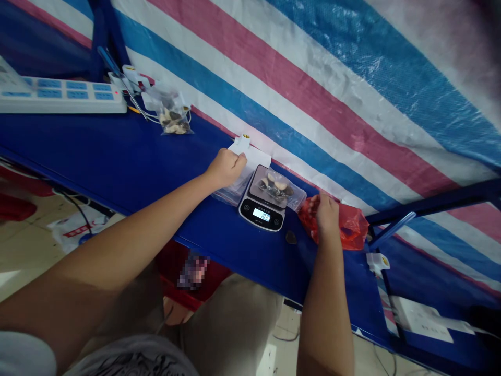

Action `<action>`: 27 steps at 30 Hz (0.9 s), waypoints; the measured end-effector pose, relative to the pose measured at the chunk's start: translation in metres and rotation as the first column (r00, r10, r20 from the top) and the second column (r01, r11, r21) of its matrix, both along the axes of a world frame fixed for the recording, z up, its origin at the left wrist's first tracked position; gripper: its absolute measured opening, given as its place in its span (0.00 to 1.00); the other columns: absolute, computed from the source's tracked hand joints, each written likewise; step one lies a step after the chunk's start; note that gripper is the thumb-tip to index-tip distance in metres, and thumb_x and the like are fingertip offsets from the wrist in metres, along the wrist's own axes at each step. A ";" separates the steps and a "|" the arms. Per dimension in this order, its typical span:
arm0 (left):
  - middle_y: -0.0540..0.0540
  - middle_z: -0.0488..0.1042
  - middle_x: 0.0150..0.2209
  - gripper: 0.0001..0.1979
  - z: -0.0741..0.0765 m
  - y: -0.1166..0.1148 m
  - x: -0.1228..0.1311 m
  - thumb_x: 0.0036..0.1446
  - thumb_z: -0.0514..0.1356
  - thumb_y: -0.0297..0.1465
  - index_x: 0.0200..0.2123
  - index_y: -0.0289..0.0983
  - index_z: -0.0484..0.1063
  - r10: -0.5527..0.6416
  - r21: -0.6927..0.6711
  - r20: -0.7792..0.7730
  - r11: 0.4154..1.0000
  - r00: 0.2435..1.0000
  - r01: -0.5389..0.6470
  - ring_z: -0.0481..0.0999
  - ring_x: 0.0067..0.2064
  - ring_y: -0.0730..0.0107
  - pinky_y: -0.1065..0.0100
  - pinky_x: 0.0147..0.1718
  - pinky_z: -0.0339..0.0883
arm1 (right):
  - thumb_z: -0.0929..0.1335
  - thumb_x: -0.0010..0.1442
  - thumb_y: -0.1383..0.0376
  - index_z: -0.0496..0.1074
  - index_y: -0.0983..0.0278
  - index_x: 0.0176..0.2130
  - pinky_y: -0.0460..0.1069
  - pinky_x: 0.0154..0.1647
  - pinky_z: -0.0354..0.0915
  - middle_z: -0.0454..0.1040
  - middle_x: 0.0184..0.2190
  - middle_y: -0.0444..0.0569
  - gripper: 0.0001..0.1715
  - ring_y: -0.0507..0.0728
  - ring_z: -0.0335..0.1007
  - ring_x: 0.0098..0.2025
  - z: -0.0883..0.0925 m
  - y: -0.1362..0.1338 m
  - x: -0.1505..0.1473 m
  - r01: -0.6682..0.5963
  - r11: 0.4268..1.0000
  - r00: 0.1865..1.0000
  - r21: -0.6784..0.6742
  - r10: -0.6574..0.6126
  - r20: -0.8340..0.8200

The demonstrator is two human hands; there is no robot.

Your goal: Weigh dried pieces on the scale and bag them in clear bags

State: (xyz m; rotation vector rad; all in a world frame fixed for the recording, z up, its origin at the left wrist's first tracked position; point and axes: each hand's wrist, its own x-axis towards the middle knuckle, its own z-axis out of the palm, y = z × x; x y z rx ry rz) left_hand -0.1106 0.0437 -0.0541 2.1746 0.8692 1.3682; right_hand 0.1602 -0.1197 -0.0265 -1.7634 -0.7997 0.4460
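A kitchen scale with a lit display stands on the blue table. On its plate lies a clear plastic bag with pale and dark pieces inside, perhaps stones or dried slices. My left hand is closed in a fist just left of the scale, over white paper and flat clear bags; what it holds, if anything, is hidden. To the scale's right, my right hand is closed on a red plastic bag, its fingertips partly hidden by the bag. One dark flat piece lies beside the scale.
A white power strip sits at the table's far left, near a blue-handled screwdriver and another filled clear bag. A striped tarp hangs behind the table. Below the front edge is a red stool.
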 end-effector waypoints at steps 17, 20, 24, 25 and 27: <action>0.50 0.63 0.19 0.22 0.001 -0.005 0.001 0.67 0.52 0.35 0.19 0.41 0.58 0.019 0.068 0.006 0.998 1.000 -0.019 0.64 0.24 0.69 0.62 0.30 0.59 | 0.82 0.45 0.64 0.79 0.63 0.34 0.42 0.15 0.65 0.81 0.29 0.47 0.16 0.53 0.75 0.23 0.014 -0.037 -0.003 -0.452 0.616 0.830 -0.645 0.555 -0.051; 0.51 0.59 0.19 0.21 0.001 -0.005 0.000 0.66 0.53 0.34 0.19 0.41 0.55 0.047 0.093 0.008 0.995 0.999 -0.048 0.59 0.23 0.70 0.62 0.28 0.54 | 0.80 0.49 0.67 0.77 0.64 0.28 0.42 0.15 0.65 0.78 0.22 0.46 0.09 0.52 0.72 0.21 0.010 -0.033 -0.008 -0.506 0.546 0.784 -0.668 0.614 -0.092; 0.51 0.60 0.19 0.19 0.000 -0.004 -0.001 0.64 0.55 0.35 0.20 0.40 0.57 0.048 0.084 0.021 0.995 0.999 -0.049 0.58 0.23 0.71 0.62 0.27 0.51 | 0.79 0.48 0.67 0.76 0.63 0.28 0.42 0.14 0.62 0.78 0.21 0.46 0.10 0.52 0.72 0.21 0.013 -0.036 -0.010 -0.493 0.558 0.793 -0.667 0.604 -0.081; 0.51 0.61 0.20 0.18 0.000 -0.004 -0.001 0.64 0.55 0.35 0.21 0.40 0.59 0.043 0.077 0.020 0.996 0.999 -0.044 0.59 0.24 0.71 0.63 0.27 0.51 | 0.80 0.48 0.66 0.76 0.63 0.29 0.42 0.15 0.62 0.78 0.22 0.45 0.11 0.52 0.72 0.21 0.014 -0.038 -0.012 -0.477 0.575 0.807 -0.665 0.586 -0.072; 0.51 0.64 0.21 0.18 0.000 -0.003 -0.002 0.65 0.54 0.35 0.22 0.40 0.62 0.038 0.060 0.009 0.997 0.999 -0.039 0.60 0.24 0.72 0.63 0.28 0.52 | 0.80 0.47 0.65 0.75 0.62 0.32 0.43 0.17 0.63 0.78 0.24 0.45 0.15 0.53 0.72 0.22 0.013 -0.044 -0.018 -0.415 0.616 0.840 -0.670 0.542 -0.022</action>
